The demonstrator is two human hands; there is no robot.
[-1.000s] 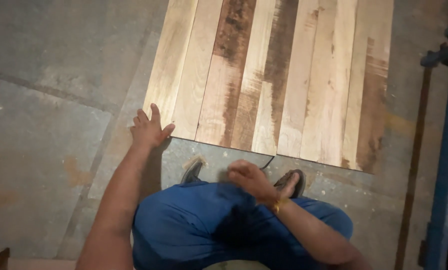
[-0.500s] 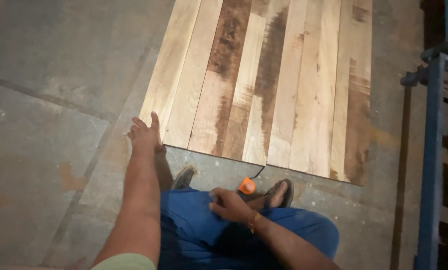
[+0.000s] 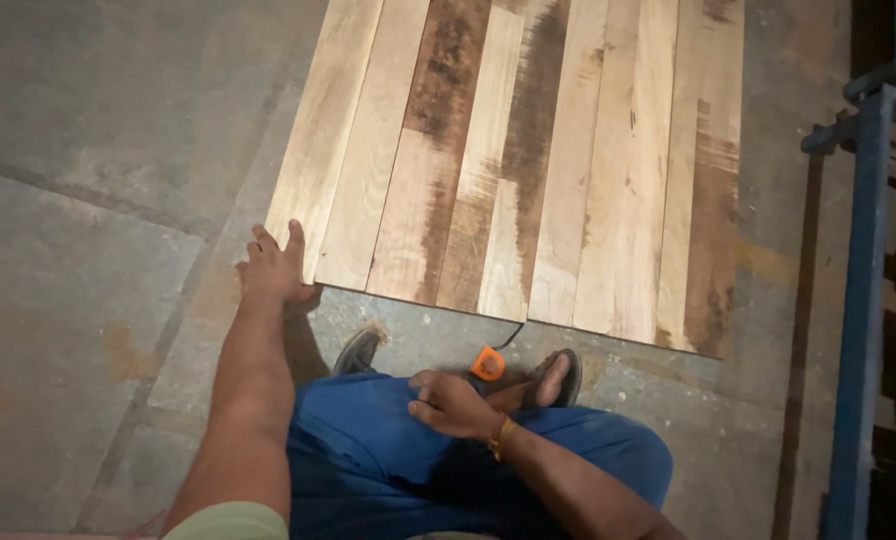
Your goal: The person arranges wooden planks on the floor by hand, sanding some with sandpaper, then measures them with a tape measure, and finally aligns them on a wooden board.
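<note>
While lying flat on the grey concrete floor [image 3: 88, 330], spans pale and dark-stained boards as one wooden panel [image 3: 528, 160]. Presses left hand [image 3: 273, 268], fingers spread open, against its near left corner. Rests right hand [image 3: 453, 403] loosely curled, gripping nothing, just beside small orange tape measure [image 3: 487, 364].

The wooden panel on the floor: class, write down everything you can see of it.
The wooden panel lies flat on the grey concrete floor. It is made of long boards joined side by side, pale tan with dark brown patches, and looks unfinished. Its near edge is cut straight. The left hand rests at its near left corner. A small orange object sits just off the near edge, by the sandalled feet.
</note>
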